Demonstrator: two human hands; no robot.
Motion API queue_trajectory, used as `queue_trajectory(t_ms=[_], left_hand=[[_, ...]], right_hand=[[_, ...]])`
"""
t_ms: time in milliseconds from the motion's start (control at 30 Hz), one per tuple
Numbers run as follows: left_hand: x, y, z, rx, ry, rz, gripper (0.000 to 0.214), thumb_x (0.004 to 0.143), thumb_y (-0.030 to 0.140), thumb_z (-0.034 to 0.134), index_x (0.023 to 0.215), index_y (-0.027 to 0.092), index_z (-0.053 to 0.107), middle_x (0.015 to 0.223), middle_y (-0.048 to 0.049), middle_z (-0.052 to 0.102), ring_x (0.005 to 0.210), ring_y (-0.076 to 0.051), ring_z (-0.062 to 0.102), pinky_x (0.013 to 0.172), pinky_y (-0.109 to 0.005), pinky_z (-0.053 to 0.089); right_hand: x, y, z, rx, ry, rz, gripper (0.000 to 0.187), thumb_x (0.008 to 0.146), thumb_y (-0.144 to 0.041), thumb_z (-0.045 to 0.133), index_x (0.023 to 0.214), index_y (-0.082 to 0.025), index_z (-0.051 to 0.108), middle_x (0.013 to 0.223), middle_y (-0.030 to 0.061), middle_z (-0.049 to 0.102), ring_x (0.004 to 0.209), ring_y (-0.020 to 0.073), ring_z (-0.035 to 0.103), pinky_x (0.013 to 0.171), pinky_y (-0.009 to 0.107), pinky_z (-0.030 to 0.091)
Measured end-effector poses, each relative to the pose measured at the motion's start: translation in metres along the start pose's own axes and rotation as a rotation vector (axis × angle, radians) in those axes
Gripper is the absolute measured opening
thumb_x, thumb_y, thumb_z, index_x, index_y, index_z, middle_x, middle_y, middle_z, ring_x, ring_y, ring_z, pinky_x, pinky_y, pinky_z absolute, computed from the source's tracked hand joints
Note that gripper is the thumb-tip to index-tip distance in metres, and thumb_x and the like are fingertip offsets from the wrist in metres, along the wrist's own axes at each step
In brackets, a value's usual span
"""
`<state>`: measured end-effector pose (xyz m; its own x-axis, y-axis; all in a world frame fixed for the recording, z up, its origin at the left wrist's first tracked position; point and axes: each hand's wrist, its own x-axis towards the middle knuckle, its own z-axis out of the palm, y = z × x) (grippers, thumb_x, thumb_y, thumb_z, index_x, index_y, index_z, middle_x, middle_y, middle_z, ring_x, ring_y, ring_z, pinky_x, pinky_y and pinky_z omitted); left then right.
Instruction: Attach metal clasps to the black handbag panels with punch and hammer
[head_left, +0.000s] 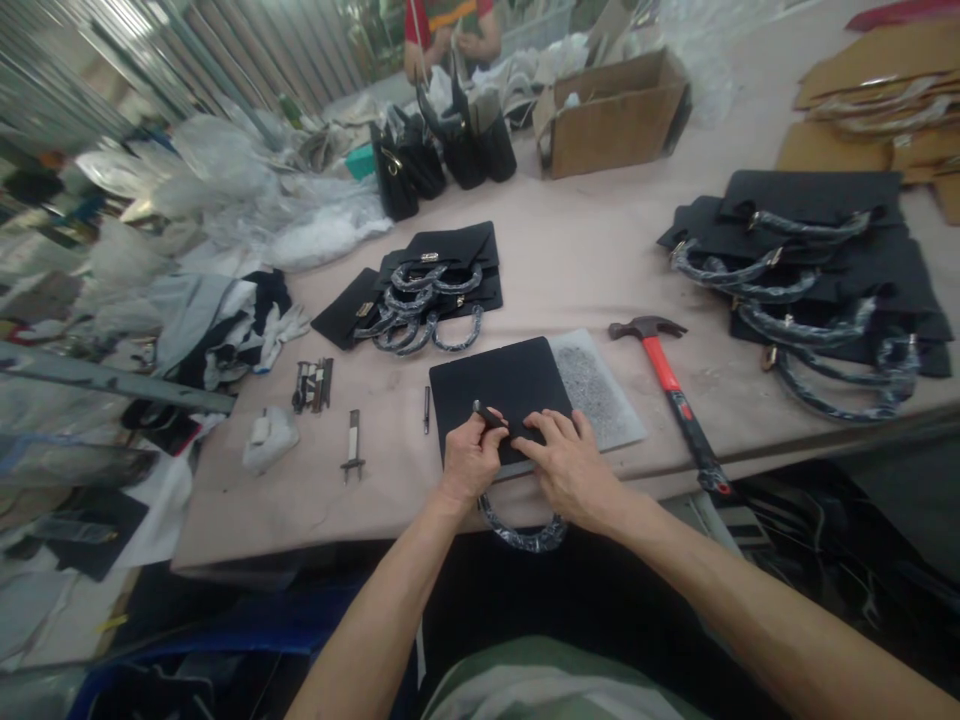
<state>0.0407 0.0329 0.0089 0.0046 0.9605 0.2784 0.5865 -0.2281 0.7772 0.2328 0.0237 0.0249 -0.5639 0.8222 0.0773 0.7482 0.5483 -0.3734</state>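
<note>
A black bag panel (499, 385) lies in front of me, with its plastic-wrapped handle (525, 535) hanging over the table's near edge. My left hand (472, 455) pinches a short dark rod-shaped tool (489, 414), tilted just over the panel; its exact kind is unclear. Fingers stretched out, my right hand (566, 460) rests on the panel beside the tool. Under the panel's right side shows a pale, speckled board (592, 385). A claw hammer (667, 375) with a red and black handle lies to the right. Left of the panel is a slim metal rod (427, 410).
Stacks of black bag panels with wrapped handles stand behind (450, 245) and at right (817, 200). Metal tools (313, 385), a divider-like tool (353, 447) and a white bundle (270, 440) lie left. Farther back are black bags (465, 150), a cardboard box (615, 120) and another person (450, 40).
</note>
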Motion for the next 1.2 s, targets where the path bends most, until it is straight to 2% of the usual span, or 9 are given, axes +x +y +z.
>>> queue_trajectory(t_ms=[167, 300, 467, 533, 667, 833, 933, 1067, 1200], left_hand=[[-0.001, -0.001, 0.002, 0.029, 0.014, 0.032, 0.011, 0.09, 0.017, 0.059, 0.097, 0.02, 0.066, 0.088, -0.003, 0.077, 0.081, -0.018, 0.074, 0.079, -0.028, 0.058], [-0.003, -0.001, 0.003, 0.061, 0.004, 0.095, 0.011, 0.091, 0.017, 0.059, 0.1, 0.02, 0.065, 0.089, -0.0034, 0.077, 0.08, -0.019, 0.075, 0.078, -0.028, 0.058], [-0.003, -0.001, 0.005, 0.088, 0.001, 0.149, 0.011, 0.091, 0.016, 0.059, 0.1, 0.02, 0.064, 0.09, -0.003, 0.077, 0.08, -0.017, 0.075, 0.076, -0.026, 0.058], [-0.004, -0.002, 0.006, 0.099, 0.007, 0.143, 0.011, 0.092, 0.017, 0.059, 0.1, 0.021, 0.064, 0.09, -0.0027, 0.077, 0.081, -0.017, 0.075, 0.077, -0.025, 0.058], [-0.004, -0.003, 0.009, 0.129, 0.01, 0.152, 0.01, 0.092, 0.017, 0.058, 0.1, 0.021, 0.064, 0.09, -0.0032, 0.077, 0.081, -0.018, 0.075, 0.077, -0.026, 0.059], [-0.004, 0.0, 0.011, 0.164, -0.004, 0.173, 0.01, 0.093, 0.018, 0.057, 0.1, 0.02, 0.063, 0.09, -0.0046, 0.076, 0.082, -0.019, 0.075, 0.076, -0.027, 0.059], [-0.003, 0.001, 0.012, 0.146, -0.021, 0.177, 0.009, 0.092, 0.017, 0.057, 0.099, 0.02, 0.063, 0.09, -0.005, 0.076, 0.082, -0.02, 0.075, 0.076, -0.027, 0.059], [-0.003, 0.001, 0.012, 0.119, -0.007, 0.163, 0.009, 0.092, 0.016, 0.056, 0.097, 0.021, 0.062, 0.089, -0.0049, 0.075, 0.082, -0.02, 0.075, 0.076, -0.027, 0.058], [-0.003, 0.0, 0.012, 0.107, -0.019, 0.142, 0.008, 0.092, 0.016, 0.057, 0.096, 0.021, 0.062, 0.088, -0.005, 0.075, 0.082, -0.019, 0.074, 0.077, -0.027, 0.058]], right_hand=[[-0.011, -0.001, 0.003, -0.048, 0.028, -0.041, 0.048, 0.09, -0.013, 0.051, 0.135, -0.028, 0.062, 0.15, 0.0147, 0.048, 0.142, 0.0407, 0.034, 0.111, 0.07, 0.028], [-0.018, 0.015, 0.004, 0.114, 0.194, -0.06, 0.038, 0.092, -0.016, 0.052, 0.126, -0.023, 0.066, 0.146, 0.015, 0.05, 0.14, 0.0345, 0.041, 0.114, 0.06, 0.035], [-0.027, 0.062, -0.003, 0.073, 0.508, 0.234, 0.029, 0.093, -0.024, 0.051, 0.115, -0.014, 0.068, 0.125, 0.0173, 0.061, 0.119, 0.0309, 0.057, 0.103, 0.048, 0.047], [-0.032, 0.082, -0.011, -0.052, 0.487, 0.411, 0.032, 0.09, -0.027, 0.053, 0.114, -0.012, 0.067, 0.125, 0.0197, 0.061, 0.116, 0.0348, 0.057, 0.099, 0.051, 0.048], [-0.038, 0.112, -0.032, -0.175, 0.248, 0.701, 0.04, 0.087, -0.028, 0.055, 0.119, -0.007, 0.062, 0.122, 0.0276, 0.059, 0.109, 0.0407, 0.057, 0.088, 0.053, 0.048], [-0.021, 0.135, -0.064, 0.406, 0.129, 1.081, 0.021, 0.074, -0.019, 0.065, 0.095, -0.015, 0.061, 0.089, 0.0148, 0.063, 0.088, 0.0294, 0.061, 0.069, 0.037, 0.049], [-0.003, 0.127, -0.086, 0.718, 0.093, 1.068, 0.01, 0.075, -0.018, 0.063, 0.079, -0.02, 0.054, 0.068, 0.0043, 0.056, 0.063, 0.0181, 0.055, 0.054, 0.029, 0.046], [0.007, 0.081, -0.111, 0.886, 0.106, 0.965, 0.012, 0.09, -0.025, 0.047, 0.079, -0.022, 0.045, 0.059, -0.0045, 0.043, 0.045, 0.0094, 0.039, 0.044, 0.023, 0.036], [-0.01, 0.028, -0.128, 0.706, 0.295, 0.625, 0.031, 0.098, -0.05, 0.038, 0.088, -0.023, 0.049, 0.058, -0.0054, 0.042, 0.043, 0.0112, 0.038, 0.042, 0.024, 0.029]])
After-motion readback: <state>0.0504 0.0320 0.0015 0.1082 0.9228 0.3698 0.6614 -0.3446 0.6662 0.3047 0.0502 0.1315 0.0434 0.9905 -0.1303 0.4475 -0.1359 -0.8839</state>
